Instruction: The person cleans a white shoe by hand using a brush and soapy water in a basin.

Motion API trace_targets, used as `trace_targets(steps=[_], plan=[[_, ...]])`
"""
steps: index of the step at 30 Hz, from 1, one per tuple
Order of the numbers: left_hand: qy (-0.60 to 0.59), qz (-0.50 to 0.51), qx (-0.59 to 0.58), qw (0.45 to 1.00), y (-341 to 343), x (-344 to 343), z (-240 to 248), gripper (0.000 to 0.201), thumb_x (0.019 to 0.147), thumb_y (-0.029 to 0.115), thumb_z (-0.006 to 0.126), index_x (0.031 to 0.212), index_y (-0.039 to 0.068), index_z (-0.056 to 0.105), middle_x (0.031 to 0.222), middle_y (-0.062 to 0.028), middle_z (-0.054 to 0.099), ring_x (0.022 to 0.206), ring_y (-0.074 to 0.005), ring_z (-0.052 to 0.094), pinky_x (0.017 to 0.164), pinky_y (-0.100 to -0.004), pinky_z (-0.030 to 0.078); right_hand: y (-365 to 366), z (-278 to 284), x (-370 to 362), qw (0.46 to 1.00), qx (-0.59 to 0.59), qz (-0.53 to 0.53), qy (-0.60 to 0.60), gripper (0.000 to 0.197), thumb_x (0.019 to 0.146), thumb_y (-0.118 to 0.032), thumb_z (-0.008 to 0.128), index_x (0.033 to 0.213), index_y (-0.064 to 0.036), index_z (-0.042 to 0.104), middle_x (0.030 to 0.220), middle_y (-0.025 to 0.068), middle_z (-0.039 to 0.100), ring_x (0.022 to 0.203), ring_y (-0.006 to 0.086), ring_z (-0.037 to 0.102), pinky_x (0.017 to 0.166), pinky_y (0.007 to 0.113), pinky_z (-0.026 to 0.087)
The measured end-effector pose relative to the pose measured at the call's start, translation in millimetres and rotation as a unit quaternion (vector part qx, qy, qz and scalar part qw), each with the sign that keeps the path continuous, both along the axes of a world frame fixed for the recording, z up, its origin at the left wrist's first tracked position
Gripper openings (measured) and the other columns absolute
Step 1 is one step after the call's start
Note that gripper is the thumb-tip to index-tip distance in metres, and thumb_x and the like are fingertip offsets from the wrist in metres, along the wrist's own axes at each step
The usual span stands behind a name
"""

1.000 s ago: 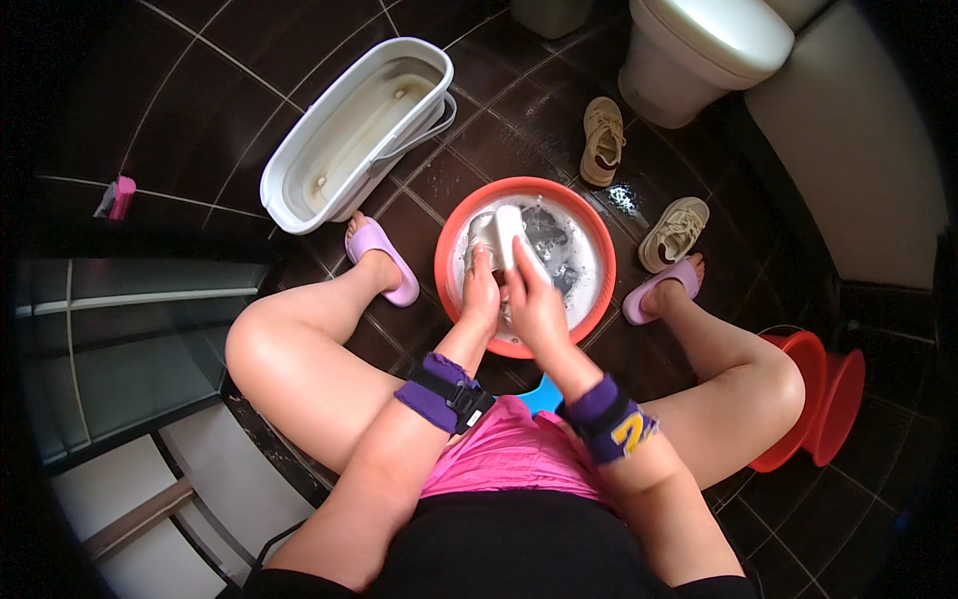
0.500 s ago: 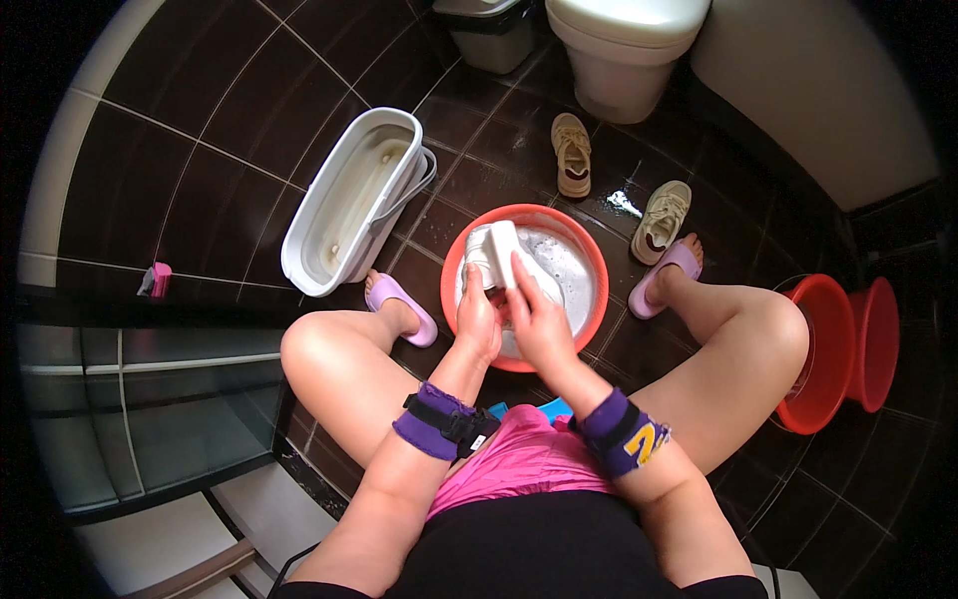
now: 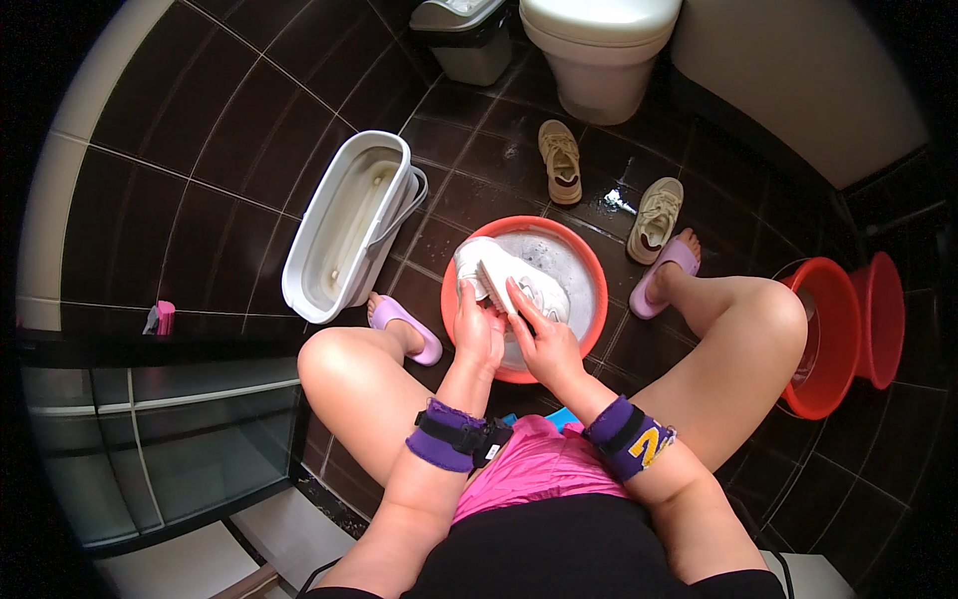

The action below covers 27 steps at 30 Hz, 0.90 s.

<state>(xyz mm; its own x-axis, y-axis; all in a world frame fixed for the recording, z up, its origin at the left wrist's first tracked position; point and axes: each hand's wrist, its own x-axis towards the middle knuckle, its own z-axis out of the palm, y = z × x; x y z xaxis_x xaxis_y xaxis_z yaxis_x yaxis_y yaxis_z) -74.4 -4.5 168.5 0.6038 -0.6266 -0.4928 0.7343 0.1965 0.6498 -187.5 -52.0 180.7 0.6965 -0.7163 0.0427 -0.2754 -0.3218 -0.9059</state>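
Over the basin, my left hand (image 3: 479,327) is closed on a white shoe (image 3: 476,256), its fingers partly hidden beneath. My right hand (image 3: 547,341) grips a white brush (image 3: 496,284), whose bristle side lies against the shoe. More white shoe surface with lace-like ridges shows to the right of the brush; I cannot tell if it belongs to the same shoe or a second one. Below them, the orange-red basin (image 3: 602,290) contains cloudy, sudsy water (image 3: 569,256).
A white-grey oblong bucket (image 3: 296,262) with a little water stands left. Two cream sneakers (image 3: 561,165) (image 3: 655,218) rest on wet dark tiles ahead, before a toilet (image 3: 604,60) and a bin (image 3: 469,50). Red basins (image 3: 830,339) (image 3: 882,319) lean at right.
The brush has tilted and slid lower across the shoe, uncovering more of its white surface. My right hand has moved slightly down and right. The whole view has shifted a little.
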Motion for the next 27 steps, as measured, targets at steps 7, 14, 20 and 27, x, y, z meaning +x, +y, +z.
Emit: trace_targets(steps=[7, 14, 20, 27], plan=[[0.052, 0.019, 0.041, 0.998, -0.7, -0.6, 6.6, 0.057, 0.103, 0.043, 0.026, 0.144, 0.003, 0.024, 0.138, -0.0199, 0.042, 0.128, -0.0300, 0.042, 0.107, -0.0432, 0.038, -15.4, -3.0, 8.6, 0.994, -0.020, 0.043, 0.096, 0.047, 0.092, -0.027, 0.056, 0.137, -0.0302, 0.047, 0.102, 0.0177, 0.066, 0.082, 0.0394, 0.065, 0.072, 0.044, 0.053], [0.058, 0.044, 0.064, 0.995, -4.5, 5.4, -5.3, 0.056, 0.102, 0.042, 0.028, 0.139, 0.001, 0.033, 0.134, -0.0165, 0.046, 0.125, -0.0296, 0.045, 0.105, -0.0460, 0.039, -2.4, 0.1, 16.5, 0.992, -0.067, 0.088, 0.064, 0.046, 0.091, -0.026, 0.058, 0.136, -0.0292, 0.049, 0.093, 0.0189, 0.066, 0.078, 0.0381, 0.065, 0.068, 0.043, 0.053], [0.137, 0.021, 0.010, 0.990, 4.2, 7.8, 13.3, 0.052, 0.102, 0.042, 0.030, 0.144, 0.010, 0.032, 0.140, -0.0115, 0.041, 0.127, -0.0259, 0.044, 0.106, -0.0399, 0.039, -29.9, -25.9, -9.2, 0.985, -0.127, 0.116, -0.005, 0.050, 0.090, -0.025, 0.059, 0.137, -0.0353, 0.046, 0.084, 0.0112, 0.069, 0.072, 0.0288, 0.068, 0.061, 0.039, 0.054], [0.093, 0.014, -0.039, 0.995, 15.7, 20.1, 9.1, 0.054, 0.102, 0.043, 0.025, 0.145, 0.010, 0.028, 0.143, -0.0110, 0.039, 0.132, -0.0275, 0.039, 0.109, -0.0446, 0.034, -31.0, -19.5, 4.5, 0.974, -0.152, 0.169, -0.011, 0.051, 0.086, -0.015, 0.062, 0.134, -0.0302, 0.052, 0.084, 0.0098, 0.069, 0.070, 0.0298, 0.067, 0.062, 0.038, 0.054]])
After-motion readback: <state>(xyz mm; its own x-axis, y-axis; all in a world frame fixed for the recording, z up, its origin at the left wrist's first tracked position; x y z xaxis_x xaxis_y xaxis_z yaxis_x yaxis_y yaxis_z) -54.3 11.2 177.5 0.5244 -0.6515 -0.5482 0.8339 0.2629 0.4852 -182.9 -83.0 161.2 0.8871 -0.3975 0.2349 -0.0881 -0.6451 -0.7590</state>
